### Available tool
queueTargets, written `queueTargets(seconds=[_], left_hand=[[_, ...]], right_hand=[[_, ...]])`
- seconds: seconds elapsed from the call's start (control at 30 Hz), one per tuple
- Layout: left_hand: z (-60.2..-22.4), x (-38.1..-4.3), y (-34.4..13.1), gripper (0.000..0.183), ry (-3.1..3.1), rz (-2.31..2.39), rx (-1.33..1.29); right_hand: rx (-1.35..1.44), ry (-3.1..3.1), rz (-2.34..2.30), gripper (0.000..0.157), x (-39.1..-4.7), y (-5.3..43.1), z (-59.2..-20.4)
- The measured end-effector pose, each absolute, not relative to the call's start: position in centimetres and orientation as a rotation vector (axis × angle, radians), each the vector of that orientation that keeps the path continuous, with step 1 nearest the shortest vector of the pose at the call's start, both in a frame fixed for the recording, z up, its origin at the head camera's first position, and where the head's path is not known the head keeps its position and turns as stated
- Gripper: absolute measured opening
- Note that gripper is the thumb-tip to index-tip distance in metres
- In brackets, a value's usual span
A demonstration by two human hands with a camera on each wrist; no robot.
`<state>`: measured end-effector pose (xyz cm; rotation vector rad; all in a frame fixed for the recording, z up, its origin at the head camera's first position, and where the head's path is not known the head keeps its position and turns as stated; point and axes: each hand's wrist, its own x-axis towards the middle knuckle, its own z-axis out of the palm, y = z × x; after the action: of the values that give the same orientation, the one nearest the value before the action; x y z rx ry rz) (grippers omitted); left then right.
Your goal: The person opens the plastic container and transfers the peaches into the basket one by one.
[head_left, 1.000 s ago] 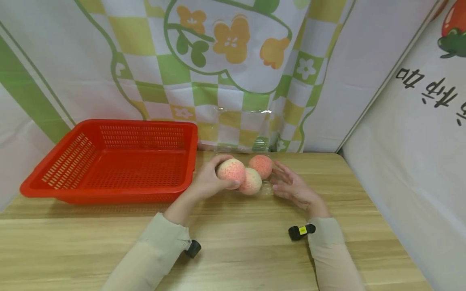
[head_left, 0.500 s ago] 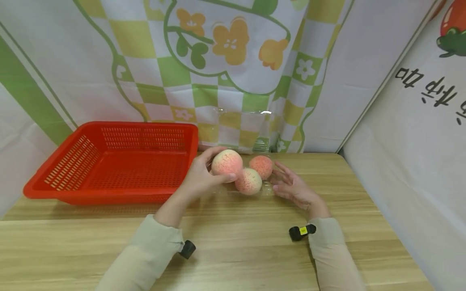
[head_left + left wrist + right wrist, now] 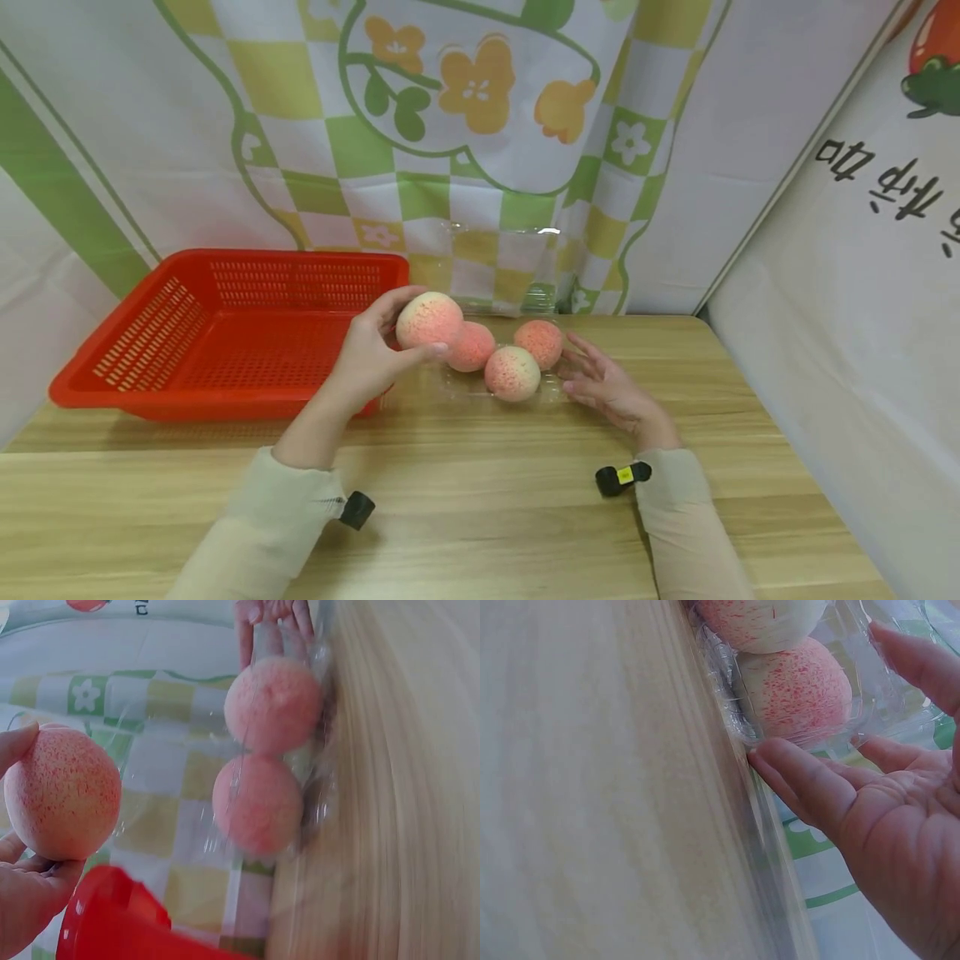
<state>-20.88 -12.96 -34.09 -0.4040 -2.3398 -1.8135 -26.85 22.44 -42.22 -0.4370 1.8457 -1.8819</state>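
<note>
My left hand (image 3: 360, 354) grips a pink and cream peach (image 3: 429, 321) between thumb and fingers, raised beside the right end of the red basket. In the left wrist view that same peach (image 3: 64, 795) hangs over the basket's red rim (image 3: 101, 907). Three more peaches sit in a clear plastic clamshell box: a pink one on the left (image 3: 472, 347), a paler one in front (image 3: 512, 374) and a pink one at the right (image 3: 537, 343). Its transparent lid (image 3: 504, 242) stands up at the back. Fingertips of my right hand (image 3: 611, 392) rest at the box's right side, fingers mostly extended.
The red slotted basket (image 3: 225, 398) stands on the wooden table (image 3: 495, 517), left of the box. Behind, a checked flower-print cloth (image 3: 435, 196) hangs along the table's back edge. A white printed sheet (image 3: 847, 292) closes off the right side.
My left hand has lifted the peach out of the box and carried it left toward the basket, uncovering the pink peach behind it. My right hand has stayed at the box.
</note>
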Motion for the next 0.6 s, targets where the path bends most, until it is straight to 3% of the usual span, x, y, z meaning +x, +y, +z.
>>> queueTargets(seconds=[0.6], left_hand=[[-32.9, -19.0, -21.9, 0.074, -2.452, -1.651, -0.107]], right_hand=[[-0.457, 1.838, -1.886, 0.091, -26.8, 22.5, -42.1]])
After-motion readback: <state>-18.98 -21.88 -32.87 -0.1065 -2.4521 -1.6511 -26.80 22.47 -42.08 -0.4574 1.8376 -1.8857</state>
